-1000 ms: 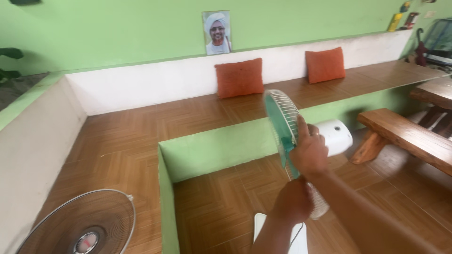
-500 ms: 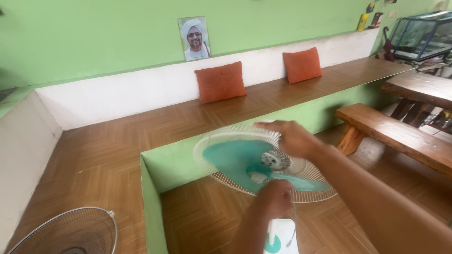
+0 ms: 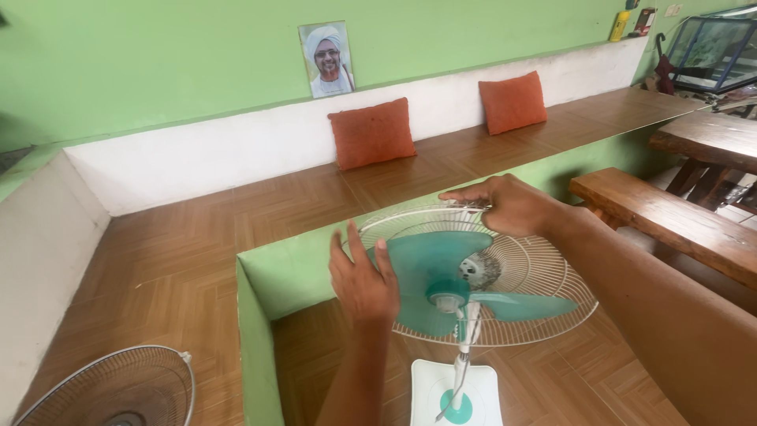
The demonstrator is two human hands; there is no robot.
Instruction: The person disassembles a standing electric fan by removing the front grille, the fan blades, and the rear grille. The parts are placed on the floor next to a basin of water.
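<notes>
Currently tilted face-up at frame centre: white wire-grilled pedestal fan with teal plastic blades [image 3: 465, 276], rear guard ring lying nearly flat above its white square base [image 3: 456, 390] at six o'clock. Right hand [image 3: 505, 203] at the ring's twelve o'clock, fingers curled and pinching the rim wire; left hand [image 3: 364, 278] at nine o'clock, fingers spread, palm against the rim edge, gripping nothing for certain. Blade hub at four o'clock from the left hand, nearer it than the right; loose front grille [image 3: 118, 390] far at eight o'clock.

1 head-worn camera looks down and forward, close over the fan [image 3: 473, 276], toward the green wall [image 3: 158, 63].
</notes>
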